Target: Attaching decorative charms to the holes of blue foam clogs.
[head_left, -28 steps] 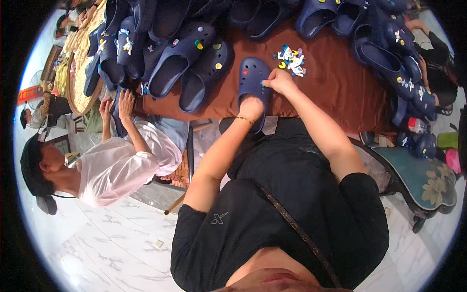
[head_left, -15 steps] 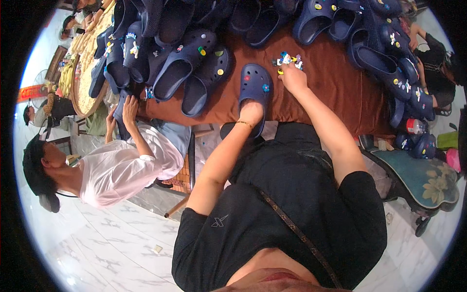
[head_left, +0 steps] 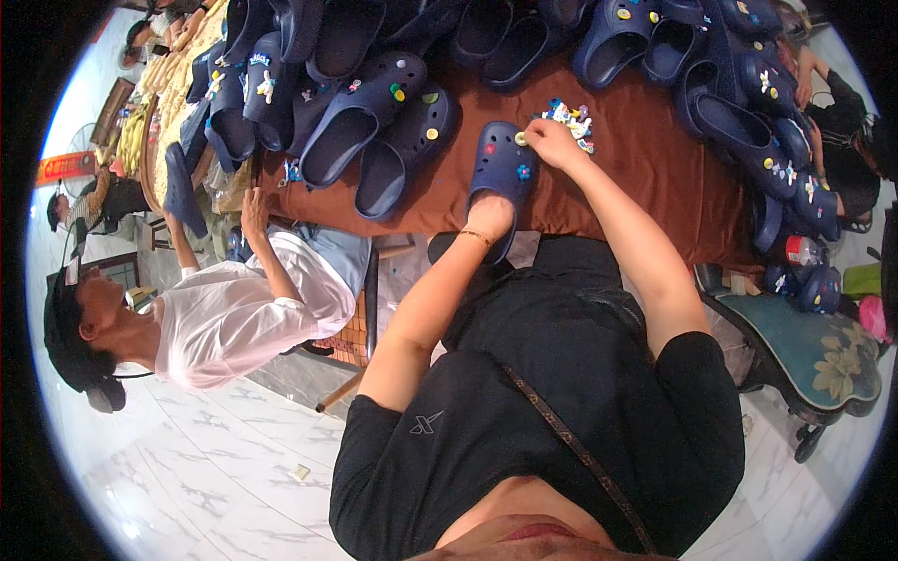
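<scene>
A navy blue clog with holes in its upper lies at the near edge of the brown-covered table. Two charms sit on it, a red one and a blue flower. My left hand is inside the clog's foot opening, its fingers hidden under the upper. At the clog's right side, my right hand pinches a small pale yellow-green round shoe charm close to the holes. Just beyond that hand lies a small pile of colourful charms.
Many decorated navy clogs crowd the table's far side and both ends. The brown cloth covers the table. A co-worker in a white shirt sits at left, holding a clog. A teal-topped stool stands at right.
My right hand has moved left from the charm pile to the clog, bringing a round charm. The clog has shifted slightly right. The co-worker has lifted a clog leftward.
</scene>
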### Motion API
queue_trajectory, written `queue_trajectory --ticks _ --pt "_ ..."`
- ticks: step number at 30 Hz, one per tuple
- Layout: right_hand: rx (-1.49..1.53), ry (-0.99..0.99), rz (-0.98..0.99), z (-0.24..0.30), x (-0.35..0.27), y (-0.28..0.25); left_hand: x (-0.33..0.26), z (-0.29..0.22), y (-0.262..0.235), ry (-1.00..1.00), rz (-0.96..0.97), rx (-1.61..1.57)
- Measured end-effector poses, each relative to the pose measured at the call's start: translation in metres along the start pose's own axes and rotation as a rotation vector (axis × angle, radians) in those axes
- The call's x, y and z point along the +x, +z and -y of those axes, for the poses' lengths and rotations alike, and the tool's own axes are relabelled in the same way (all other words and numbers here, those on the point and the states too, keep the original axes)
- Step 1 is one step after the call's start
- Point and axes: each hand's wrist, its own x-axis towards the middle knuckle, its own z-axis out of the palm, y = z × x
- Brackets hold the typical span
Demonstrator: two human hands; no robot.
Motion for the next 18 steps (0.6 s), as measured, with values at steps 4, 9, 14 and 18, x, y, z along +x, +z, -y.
queue_trajectory --ticks 4,9,14,18 --pt "-0.065 0.096 0.099 0.006 0.017 0.009 0.000 0.000 0.000 0.022 -0.011 0.053" --pt "-0.172 0.178 0.234 0.019 0.025 0.003 -0.004 -0.003 -0.006 0.059 -0.029 0.068" --pt "-0.297 0.211 0.210 0.023 0.026 0.007 -0.009 -0.010 -0.024 0.067 0.015 0.018" --pt "-0.347 0.223 0.220 0.042 0.018 0.006 -0.004 -0.001 -0.007 0.051 -0.024 0.013"
